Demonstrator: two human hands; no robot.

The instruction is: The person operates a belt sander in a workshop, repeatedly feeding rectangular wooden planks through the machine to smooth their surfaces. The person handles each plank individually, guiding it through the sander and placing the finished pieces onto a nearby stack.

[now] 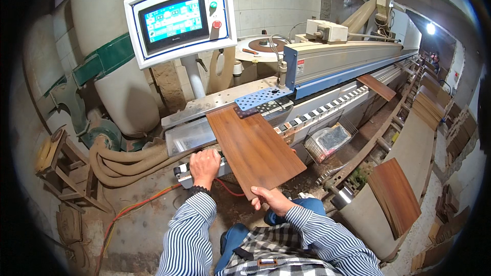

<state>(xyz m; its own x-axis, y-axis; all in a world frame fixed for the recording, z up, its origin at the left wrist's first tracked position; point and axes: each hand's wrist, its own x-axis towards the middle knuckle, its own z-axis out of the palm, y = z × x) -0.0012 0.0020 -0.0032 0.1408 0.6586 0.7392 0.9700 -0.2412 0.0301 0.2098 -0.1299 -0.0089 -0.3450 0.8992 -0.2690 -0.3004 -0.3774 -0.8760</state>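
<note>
The panel (254, 149) lies flat on the machine's infeed (215, 103), its far end under the blue plate (262, 98). Your right hand (272, 198) pinches its near corner; your left hand (204, 167) presses its left edge, fingers curled.

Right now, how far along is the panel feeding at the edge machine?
Done: one brown wood-grain panel is already riding down the long machine's conveyor track. In hand: the right hand grips the near edge of a second brown wood-grain panel at the infeed, while the left hand rests beside it. Left: a stack of similar brown boards waits at the right.
</note>
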